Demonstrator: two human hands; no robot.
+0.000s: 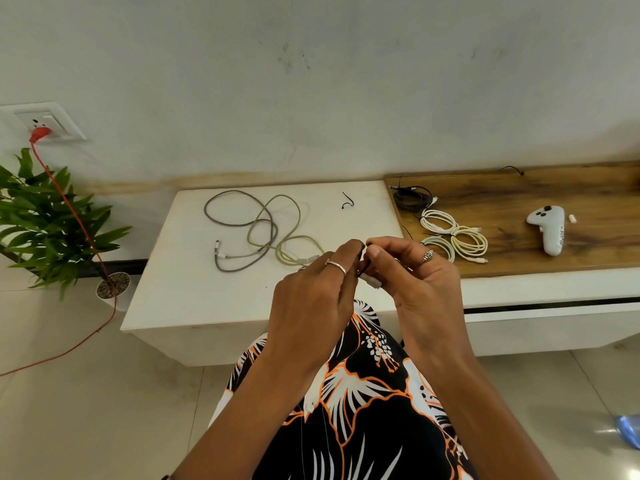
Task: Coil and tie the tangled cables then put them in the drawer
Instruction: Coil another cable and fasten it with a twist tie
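Note:
My left hand (317,289) and my right hand (412,271) meet above the white table's front edge. Both pinch a thin black tie (363,263) wrapped around a small white cable bundle (370,280), which my fingers mostly hide. A grey cable (239,223) and a yellow-green cable (291,233) lie loosely tangled on the white table (180,292). On the wooden counter (571,244) to the right lie coiled white cables (457,237) and a coiled black cable (414,199).
A loose black tie (347,200) lies at the table's back. A white controller (550,228) rests on the counter. A potted plant (52,220) and a red cord (79,223) from a wall socket stand left. A drawer front (554,327) sits under the counter.

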